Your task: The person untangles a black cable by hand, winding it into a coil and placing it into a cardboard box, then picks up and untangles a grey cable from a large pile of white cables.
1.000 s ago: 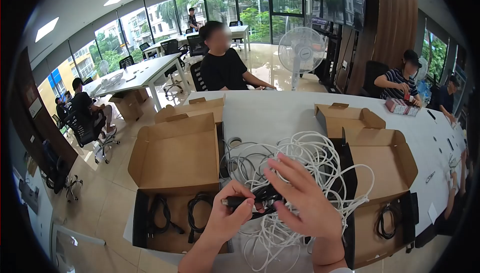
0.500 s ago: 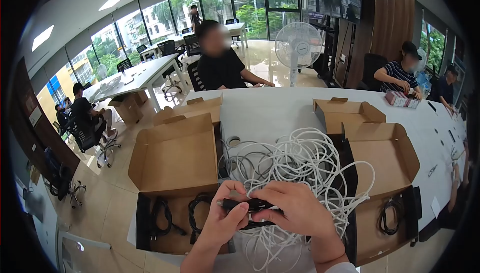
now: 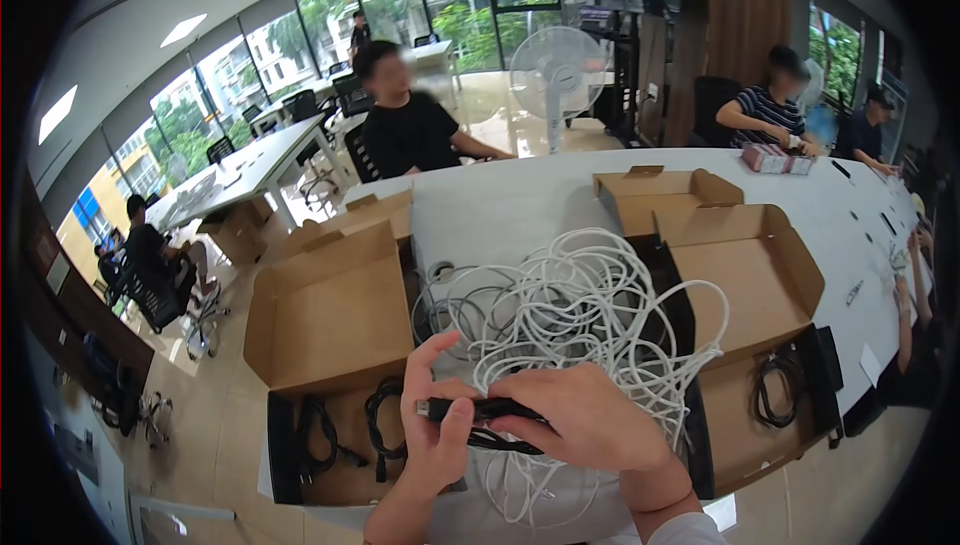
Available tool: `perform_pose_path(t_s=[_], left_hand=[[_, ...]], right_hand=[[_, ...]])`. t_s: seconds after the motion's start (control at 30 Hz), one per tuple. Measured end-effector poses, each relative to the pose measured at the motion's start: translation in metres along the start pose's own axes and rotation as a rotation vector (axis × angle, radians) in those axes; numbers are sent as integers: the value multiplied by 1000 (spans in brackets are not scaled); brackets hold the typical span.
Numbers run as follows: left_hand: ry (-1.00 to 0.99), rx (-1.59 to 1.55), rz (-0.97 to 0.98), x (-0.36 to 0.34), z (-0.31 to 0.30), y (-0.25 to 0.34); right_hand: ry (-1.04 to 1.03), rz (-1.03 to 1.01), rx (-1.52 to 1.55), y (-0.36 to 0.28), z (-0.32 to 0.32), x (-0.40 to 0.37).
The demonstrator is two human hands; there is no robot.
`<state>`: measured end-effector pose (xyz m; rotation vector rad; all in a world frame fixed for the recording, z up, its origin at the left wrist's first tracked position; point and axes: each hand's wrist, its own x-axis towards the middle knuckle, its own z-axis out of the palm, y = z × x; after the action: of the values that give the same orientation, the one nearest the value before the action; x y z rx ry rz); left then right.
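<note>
Between my hands is a coiled black cable (image 3: 500,438) with a metal-tipped plug pointing left. My left hand (image 3: 437,435) pinches the plug end between thumb and fingers, its index finger raised. My right hand (image 3: 585,420) wraps over the bundle from the right, hiding part of it. Behind and below them lies a tangled heap of white cables (image 3: 560,295), with grey cable (image 3: 450,295) mixed in at its left. The left cardboard box (image 3: 330,315) holds black cables (image 3: 322,435) with plugs. A coiled black cable (image 3: 776,392) lies in the right cardboard box (image 3: 740,270).
Further cardboard boxes stand behind, one at right (image 3: 665,185). A white fan (image 3: 558,75) is beyond the table (image 3: 500,185). One person (image 3: 410,130) sits opposite; another (image 3: 765,115) handles a pink-and-white package (image 3: 775,158) at right.
My left index finger has lifted away from the cable, and the plug's metal tip now shows more. The view has shifted slightly, so the boxes appear further left and higher. Both hands keep hold.
</note>
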<state>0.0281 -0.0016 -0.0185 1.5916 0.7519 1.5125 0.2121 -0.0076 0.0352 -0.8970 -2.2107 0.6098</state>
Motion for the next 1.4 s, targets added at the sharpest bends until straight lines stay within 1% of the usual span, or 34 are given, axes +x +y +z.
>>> perform_pose_path(t_s=[0.07,0.17,0.2,0.3,0.37,0.4,0.5,0.57,0.6,0.67,0.7,0.73,0.77,0.8,0.83,0.87,0.9,0.97,1.03,1.1,1.17,1.23,1.27,1.33,1.4], left_hand=[[28,5,56,-3,11,5],[-6,110,187,-12,14,-3],[-42,148,241,-12,15,-6],[-327,238,289,-4,12,-6],[-392,86,94,-5,27,5],[-393,112,91,-6,29,6],[-368,179,51,-7,29,8],[-327,144,1,-10,28,9],[-319,127,-13,-7,29,8],[-272,100,-50,-8,28,2],[-254,89,-75,-9,28,-2],[-252,103,-73,-7,30,-1],[-223,91,-98,-8,32,0],[-193,79,-123,-9,35,1],[-156,63,-146,-11,39,1],[-167,90,-111,-11,41,-2],[-180,109,-128,-12,42,-5],[-195,135,-145,-12,44,-11],[-216,185,-142,-10,48,-15],[-241,209,-130,-9,47,-17],[-217,221,-119,-8,48,-16],[-182,249,-117,-8,42,-12],[-122,206,-137,-10,43,-9],[-115,216,-113,-9,39,-8],[-89,226,-123,-10,38,0]], right_hand=[[49,-4,34,-1,-1,-11],[60,107,48,-6,-13,-37],[96,104,80,-8,-20,-48],[212,349,214,-10,-33,-86],[361,459,291,-3,-35,-111],[435,519,340,1,-33,-125],[610,588,493,16,-33,-163],[669,770,524,25,-41,-185],[708,775,527,35,-45,-199],[840,875,563,49,-58,-228],[857,791,598,59,-69,-249],[929,796,390,54,-81,-258],[1061,794,431,45,-90,-262],[1106,708,332,37,-102,-269],[1248,741,126,28,-108,-274],[1520,714,-129,30,-108,-285],[1322,534,-391,19,-115,-278],[1352,501,-845,25,-114,-286],[1278,395,-644,53,-98,-297],[773,579,-745,59,-95,-289],[393,548,-832,91,-88,-290],[231,591,-845,106,-80,-293],[151,603,-850,114,-76,-295],[63,623,-860,127,-71,-304],[-14,629,-853,126,-69,-302]])
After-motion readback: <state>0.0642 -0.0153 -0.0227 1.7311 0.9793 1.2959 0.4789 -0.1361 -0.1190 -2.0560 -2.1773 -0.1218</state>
